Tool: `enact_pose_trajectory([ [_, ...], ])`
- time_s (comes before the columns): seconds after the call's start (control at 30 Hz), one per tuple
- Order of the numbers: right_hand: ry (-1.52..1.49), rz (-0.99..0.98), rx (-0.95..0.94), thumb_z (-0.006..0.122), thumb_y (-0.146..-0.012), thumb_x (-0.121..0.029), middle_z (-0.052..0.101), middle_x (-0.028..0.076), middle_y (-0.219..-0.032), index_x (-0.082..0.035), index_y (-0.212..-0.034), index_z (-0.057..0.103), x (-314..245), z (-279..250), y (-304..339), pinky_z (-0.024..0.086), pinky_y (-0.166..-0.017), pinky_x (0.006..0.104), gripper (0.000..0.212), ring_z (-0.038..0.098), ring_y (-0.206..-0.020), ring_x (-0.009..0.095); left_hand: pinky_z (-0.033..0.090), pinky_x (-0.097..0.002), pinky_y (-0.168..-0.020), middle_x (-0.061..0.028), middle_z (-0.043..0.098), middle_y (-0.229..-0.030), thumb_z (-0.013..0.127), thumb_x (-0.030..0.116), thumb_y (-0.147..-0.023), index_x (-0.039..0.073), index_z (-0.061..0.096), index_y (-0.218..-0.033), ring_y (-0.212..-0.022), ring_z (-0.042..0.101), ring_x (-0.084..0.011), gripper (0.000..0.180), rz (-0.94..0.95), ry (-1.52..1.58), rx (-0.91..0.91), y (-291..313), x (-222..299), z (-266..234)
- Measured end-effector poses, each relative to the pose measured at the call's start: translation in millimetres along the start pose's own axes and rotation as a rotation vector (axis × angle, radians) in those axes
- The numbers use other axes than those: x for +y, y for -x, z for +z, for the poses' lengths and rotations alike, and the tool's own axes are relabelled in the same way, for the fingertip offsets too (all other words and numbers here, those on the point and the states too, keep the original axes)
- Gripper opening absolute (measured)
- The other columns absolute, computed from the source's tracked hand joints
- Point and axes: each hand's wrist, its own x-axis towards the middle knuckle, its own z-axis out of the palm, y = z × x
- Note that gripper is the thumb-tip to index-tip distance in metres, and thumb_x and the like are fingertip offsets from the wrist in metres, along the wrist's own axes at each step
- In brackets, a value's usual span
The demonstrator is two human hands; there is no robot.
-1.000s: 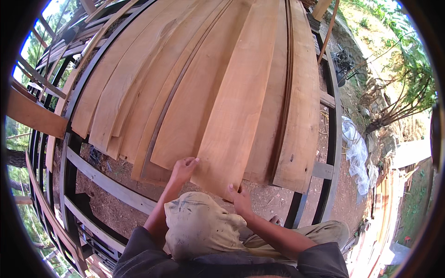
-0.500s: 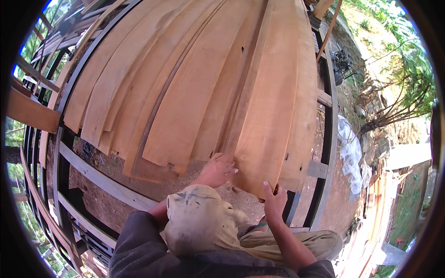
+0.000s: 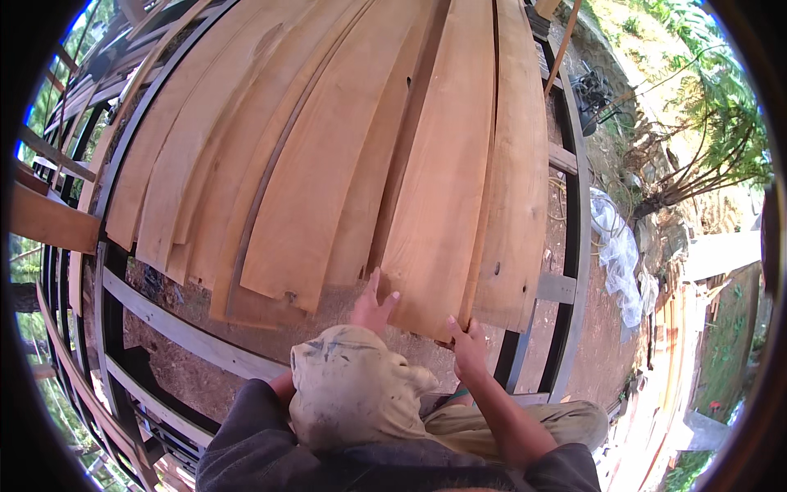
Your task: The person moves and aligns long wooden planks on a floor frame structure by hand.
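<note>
A long, wide, light-brown wooden board (image 3: 434,213) stretches away from me on top of other boards. My right hand (image 3: 470,351) grips the right corner of its near end, with the thumb above and the fingers partly hidden at the edge. Beside the left corner of that end is my left hand (image 3: 374,307), thumb and forefinger spread apart; its other fingers are hard to see. Right of the held board lies another plank (image 3: 512,213) with small dark holes near its end. Several overlapping boards (image 3: 316,189) lie to the left.
A dark metal frame (image 3: 574,205) with grey crossbars borders the boards. My bent knee in tan trousers (image 3: 348,385) rises just below my left hand. Clear plastic sheeting (image 3: 615,254) and leafy plants (image 3: 697,148) are off to the right. Wooden slats (image 3: 61,221) stand at far left.
The held board has shifted left, opening a dark gap between it and the right-hand plank. Both hands moved left with it, and the left hand's thumb and forefinger have spread.
</note>
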Motion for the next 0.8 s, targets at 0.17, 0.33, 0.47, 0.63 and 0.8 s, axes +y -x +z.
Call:
enact_pose_trajectory([
  [0.17,-0.163,0.053,-0.089,0.063,-0.101,-0.027,0.064,0.012,-0.110,0.001,-0.122,0.053,10.5,28.5,5.5,0.062,-0.078,0.0372,0.037,0.070,-0.091,0.022,0.036,-0.0435,-0.116,-0.0248,0.046,-0.151,0.071,0.032,-0.090,0.000,0.032,-0.155,-0.142,0.043,-0.0384,0.082,0.023,0.010,0.064,6.8,-5.7,-29.9],
  [0.33,0.315,0.183,-0.137,0.053,-0.103,-0.047,0.068,0.013,-0.103,0.001,-0.122,0.057,37.5,33.2,-3.2,0.056,-0.069,0.0346,0.052,0.072,-0.085,0.023,0.032,-0.0423,-0.119,-0.0266,0.042,-0.154,0.071,0.030,-0.089,-0.004,0.026,-0.156,-0.145,0.040,-0.0383,0.088,0.019,-0.156,0.004,10.8,10.1,-38.9],
  [0.47,0.646,0.280,-0.102,0.045,-0.101,-0.065,0.069,0.013,-0.108,0.000,-0.130,0.056,95.3,-16.2,-11.5,0.051,-0.065,0.0324,0.072,0.072,-0.079,0.022,0.030,-0.0404,-0.120,-0.0280,0.039,-0.156,0.067,0.031,-0.094,-0.005,0.022,-0.157,-0.147,0.036,-0.0370,0.086,0.045,-0.038,-0.010,9.4,23.6,-38.9],
  [0.63,0.293,0.386,-0.088,0.040,-0.102,-0.064,0.068,0.013,-0.119,-0.003,-0.137,0.054,77.3,-13.3,-0.6,0.053,-0.079,0.0393,0.071,0.069,-0.099,0.024,0.030,-0.0386,-0.119,-0.0292,0.037,-0.156,0.062,0.029,-0.099,-0.006,0.025,-0.156,-0.147,0.037,-0.0334,0.076,0.125,0.038,-0.006,-23.6,-29.3,-33.9],
  [0.8,-0.349,0.450,-0.350,0.050,-0.100,-0.061,0.052,0.010,-0.147,-0.005,-0.144,0.045,62.7,18.2,18.4,0.045,-0.104,0.0469,0.072,0.051,-0.134,0.028,0.025,-0.0387,-0.122,-0.0265,0.034,-0.159,0.064,0.029,-0.098,-0.009,0.024,-0.155,-0.150,0.031,-0.0326,0.080,0.074,0.264,-0.098,-26.2,-23.3,-17.5],
])
